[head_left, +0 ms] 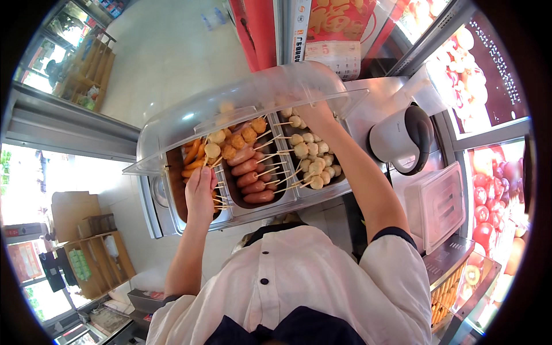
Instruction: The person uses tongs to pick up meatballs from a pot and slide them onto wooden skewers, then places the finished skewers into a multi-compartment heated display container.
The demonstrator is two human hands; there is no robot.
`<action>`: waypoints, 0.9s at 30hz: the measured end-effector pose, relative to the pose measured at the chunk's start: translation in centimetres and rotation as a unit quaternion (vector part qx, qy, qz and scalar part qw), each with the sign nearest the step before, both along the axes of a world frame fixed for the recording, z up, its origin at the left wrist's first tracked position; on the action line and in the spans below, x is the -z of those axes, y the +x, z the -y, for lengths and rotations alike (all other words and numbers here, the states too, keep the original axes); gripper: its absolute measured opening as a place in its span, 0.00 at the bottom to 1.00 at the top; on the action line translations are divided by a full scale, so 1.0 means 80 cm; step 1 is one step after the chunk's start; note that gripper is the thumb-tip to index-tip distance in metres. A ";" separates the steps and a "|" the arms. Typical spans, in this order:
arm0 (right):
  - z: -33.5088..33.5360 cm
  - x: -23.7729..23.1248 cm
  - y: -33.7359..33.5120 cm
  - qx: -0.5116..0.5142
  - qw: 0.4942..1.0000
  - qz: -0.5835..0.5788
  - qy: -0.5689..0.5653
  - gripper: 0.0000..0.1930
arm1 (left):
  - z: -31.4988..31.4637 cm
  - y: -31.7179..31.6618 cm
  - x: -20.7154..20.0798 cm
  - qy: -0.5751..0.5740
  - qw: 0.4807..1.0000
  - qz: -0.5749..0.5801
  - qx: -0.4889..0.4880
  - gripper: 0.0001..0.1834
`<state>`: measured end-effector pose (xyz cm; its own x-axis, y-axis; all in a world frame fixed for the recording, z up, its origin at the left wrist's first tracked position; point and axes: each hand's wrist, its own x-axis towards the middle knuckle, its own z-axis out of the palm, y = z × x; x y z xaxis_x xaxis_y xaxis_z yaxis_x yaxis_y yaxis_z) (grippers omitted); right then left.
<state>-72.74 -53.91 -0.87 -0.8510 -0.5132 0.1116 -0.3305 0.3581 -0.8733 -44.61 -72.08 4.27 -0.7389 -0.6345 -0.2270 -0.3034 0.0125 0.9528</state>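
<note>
My left hand (pixel 199 194) is closed in a pinch on the stick of a ball skewer (pixel 213 150), whose pale yellow balls point away from me over the left metal compartment. My right hand (pixel 315 115) reaches under the raised clear lid (pixel 190 112), above the far end of the right compartment; its fingers are blurred behind the plastic. Below it lie several skewers of pale meatballs (pixel 316 167). Pink sausages (pixel 250 179) on sticks fill the middle compartment, with orange-brown balls (pixel 248 135) at its far end. Orange curved pieces (pixel 194 158) lie in the left one.
A white and black electric kettle (pixel 391 138) stands on the metal counter to the right, near a translucent plastic box (pixel 434 207). Glass panels and a red poster (pixel 339 26) border the counter. Wooden shelves (pixel 98 256) stand at the left.
</note>
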 end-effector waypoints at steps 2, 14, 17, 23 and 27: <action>-0.027 -0.005 0.012 0.007 0.998 -0.060 0.031 0.13 | -0.002 -0.002 0.001 0.001 1.000 -0.007 0.008 0.18; -0.043 0.015 0.081 -0.249 0.893 -0.321 0.195 0.06 | -0.005 -0.006 -0.001 0.027 0.999 -0.013 0.032 0.18; -0.041 0.014 0.081 -0.218 0.883 -0.359 0.212 0.04 | -0.006 -0.002 -0.001 0.029 0.999 -0.019 0.026 0.18; -0.045 -0.014 0.061 -0.171 0.912 -0.345 0.145 0.05 | -0.004 0.009 -0.002 0.022 0.998 -0.044 0.027 0.18; -0.043 -0.033 0.045 -0.169 0.926 -0.311 0.127 0.06 | -0.003 0.013 -0.002 0.041 0.998 -0.052 0.015 0.18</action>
